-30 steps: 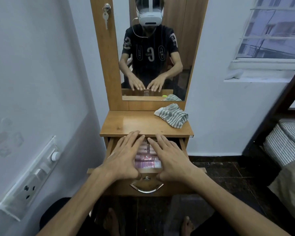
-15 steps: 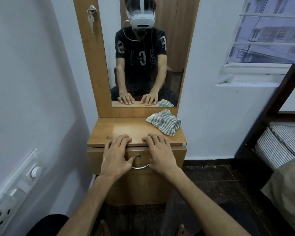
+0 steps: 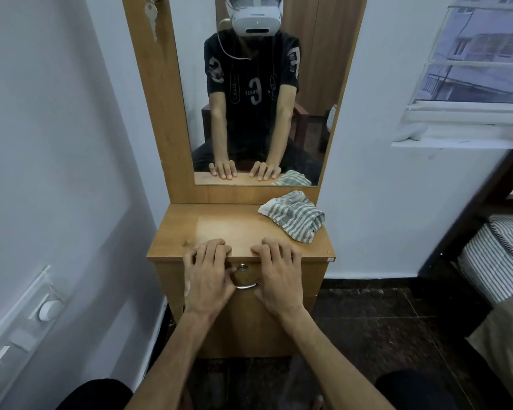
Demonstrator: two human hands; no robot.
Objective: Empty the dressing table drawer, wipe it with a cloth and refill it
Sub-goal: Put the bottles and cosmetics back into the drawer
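Both hands laid flat and spread on the front of a shut dressing table drawer (image 3: 243, 279), holding nothing: left hand (image 3: 209, 272) at 9 o'clock of the metal ring handle (image 3: 246, 284), right hand (image 3: 276, 273) at 3 o'clock of it, fingers (image 3: 216, 247) of each hooked over the front lip of the worktop (image 3: 219, 229). Palms against the drawer face, a placing that reads as pressing it home or steadying it flush, not as gripping to pull; handle between the hands, touched at the edges but not grasped. Striped cloth (image 3: 292, 214) crumpled at 2 o'clock on the worktop, well apart from both hands and close to the mirror (image 3: 258, 93), parked where it is out of the way yet within reach for wiping. Worktop otherwise bare of drawer contents, and drawer interior hidden, so cannot tell from here whether it is full or empty. Mirror at 12 o'clock, giving back the same two flat hands and the cloth. Key (image 3: 151, 13) hanging at 11 o'clock on the wooden frame. Wall socket panel (image 3: 21, 324) at 8 o'clock, bed (image 3: 498, 253) at 3 o'clock, window (image 3: 474, 54) at 1 o'clock.
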